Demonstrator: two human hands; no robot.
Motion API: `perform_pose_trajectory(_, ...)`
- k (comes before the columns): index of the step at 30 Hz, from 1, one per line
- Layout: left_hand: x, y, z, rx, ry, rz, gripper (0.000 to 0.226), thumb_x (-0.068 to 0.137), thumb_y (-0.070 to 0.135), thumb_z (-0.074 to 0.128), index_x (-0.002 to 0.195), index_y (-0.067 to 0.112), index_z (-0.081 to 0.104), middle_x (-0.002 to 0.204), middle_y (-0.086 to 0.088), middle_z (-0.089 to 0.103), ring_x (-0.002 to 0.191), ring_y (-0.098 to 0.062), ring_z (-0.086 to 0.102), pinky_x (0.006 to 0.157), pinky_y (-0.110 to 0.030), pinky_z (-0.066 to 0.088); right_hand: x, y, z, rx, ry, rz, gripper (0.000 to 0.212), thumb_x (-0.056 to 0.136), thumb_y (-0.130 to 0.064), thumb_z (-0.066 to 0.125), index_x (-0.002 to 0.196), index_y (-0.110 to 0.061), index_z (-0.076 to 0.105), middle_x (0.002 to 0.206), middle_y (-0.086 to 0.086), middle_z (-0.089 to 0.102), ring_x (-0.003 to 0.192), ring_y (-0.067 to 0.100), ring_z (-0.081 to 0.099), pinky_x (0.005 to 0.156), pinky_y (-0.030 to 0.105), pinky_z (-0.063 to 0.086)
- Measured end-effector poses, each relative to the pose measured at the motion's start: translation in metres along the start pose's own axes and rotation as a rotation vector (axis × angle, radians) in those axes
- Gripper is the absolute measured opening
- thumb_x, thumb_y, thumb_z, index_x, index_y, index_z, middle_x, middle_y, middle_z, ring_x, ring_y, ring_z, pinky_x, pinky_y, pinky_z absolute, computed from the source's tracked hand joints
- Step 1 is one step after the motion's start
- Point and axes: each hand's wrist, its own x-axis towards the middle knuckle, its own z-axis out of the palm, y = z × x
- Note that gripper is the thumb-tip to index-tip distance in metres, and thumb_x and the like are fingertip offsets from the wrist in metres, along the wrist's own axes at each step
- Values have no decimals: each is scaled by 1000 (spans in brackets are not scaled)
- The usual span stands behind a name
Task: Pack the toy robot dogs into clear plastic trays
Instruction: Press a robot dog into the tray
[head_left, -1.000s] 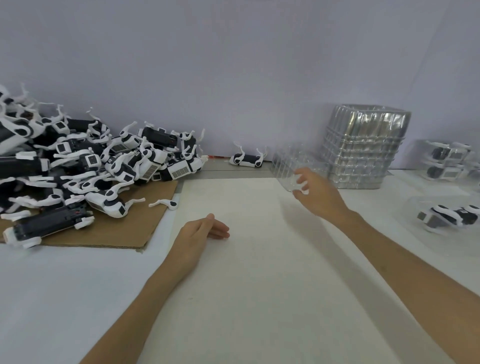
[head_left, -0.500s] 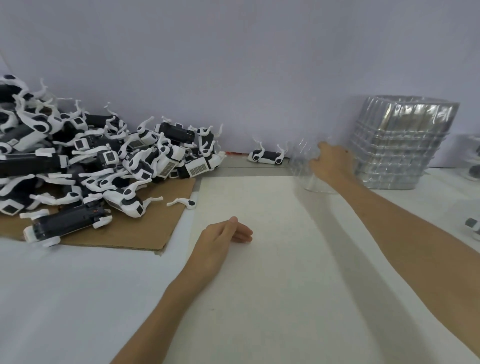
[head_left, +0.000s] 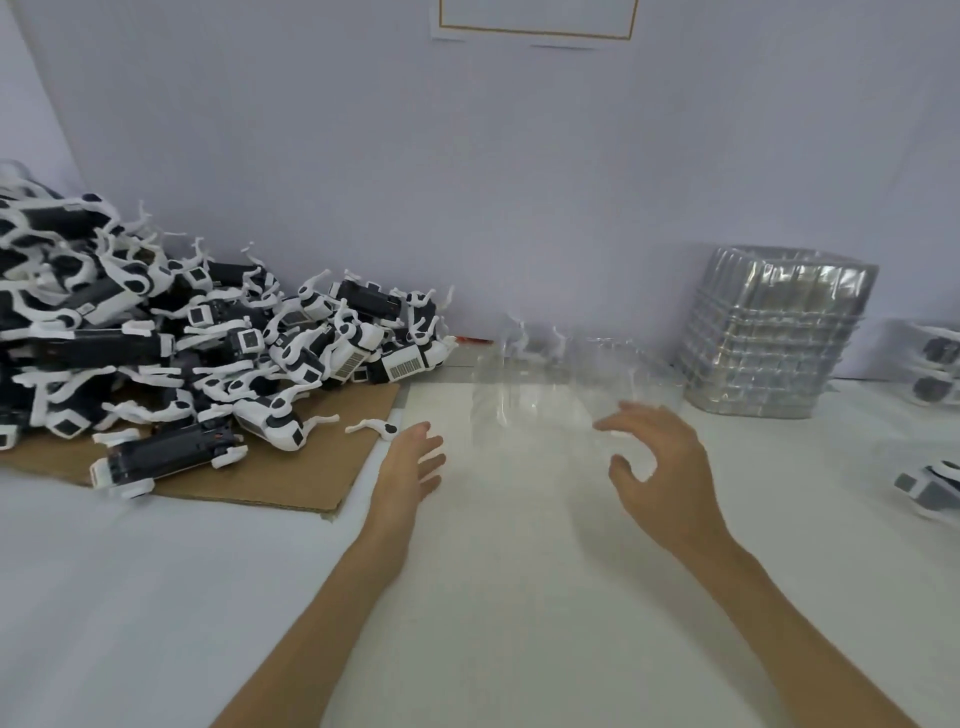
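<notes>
Head view: barcode stickers on toy dogs.

Left hand: centre of frame, slightly left; palm down, fingers straight, lightly spread, pointing to upper right.
Left forearm: bare; enters at bottom edge left of centre, runs up and right.
Right hand: right of centre; fingers curved, spread, pointing left, thumb opposed below, gap between; grip undeterminable.
Right forearm: bare; enters at bottom right, runs up and left.
</notes>
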Motion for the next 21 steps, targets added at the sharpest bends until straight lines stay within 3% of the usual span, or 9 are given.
perform_pose_trajectory(4,-5,2,-1,15,-11,18,23,103,38,50,123,30,58,130,3,62,118,-11,58,102,-32,44,-14,1,13,44,-190,79,46,78,7,67,98,-33,72,103,-28,66,106,-1,58,106,38,38)
perform_pose_trajectory(7,-9,0,1,213,-120,51,31,99,42,57,129,36,57,134,11,59,126,-4,53,108,-29,39,-14,-7,13,23,-194,29,39,74,-7,60,96,-37,71,100,-29,67,104,-5,55,103,24,30)
perform_pose_trajectory(10,-12,0,0,240,-149,68,31,93,38,68,124,38,62,125,13,65,114,7,59,96,-18,42,-19,-12,12,15,-207,-4,40,72,-10,59,96,-39,71,100,-29,66,105,-3,55,99,15,25)
perform_pose_trajectory(12,-13,0,0,212,-138,91,34,85,37,75,118,36,65,119,10,69,109,4,63,98,-22,44,-19,-12,12,25,-185,-25,40,72,-6,61,96,-37,72,102,-26,66,105,0,55,100,17,26)
perform_pose_trajectory(15,-13,2,1,171,-84,151,25,82,41,68,102,27,72,102,2,74,96,-11,68,92,-31,46,-15,-8,14,-37,-57,-32,48,72,9,67,100,-29,76,117,-14,62,110,13,54,99,20,27)
perform_pose_trajectory(18,-12,4,-1,113,24,255,31,96,33,56,80,12,72,63,-8,61,61,-17,56,71,-35,45,-12,-8,9,5,56,166,51,82,7,65,114,-33,69,116,-15,52,98,4,54,86,9,36)
perform_pose_trajectory(21,-10,6,-5,103,77,307,25,83,35,58,85,16,72,69,-2,63,66,-13,58,68,-27,46,-7,-6,1,222,53,406,36,93,-6,60,103,-40,63,92,-14,61,70,8,60,66,15,45)
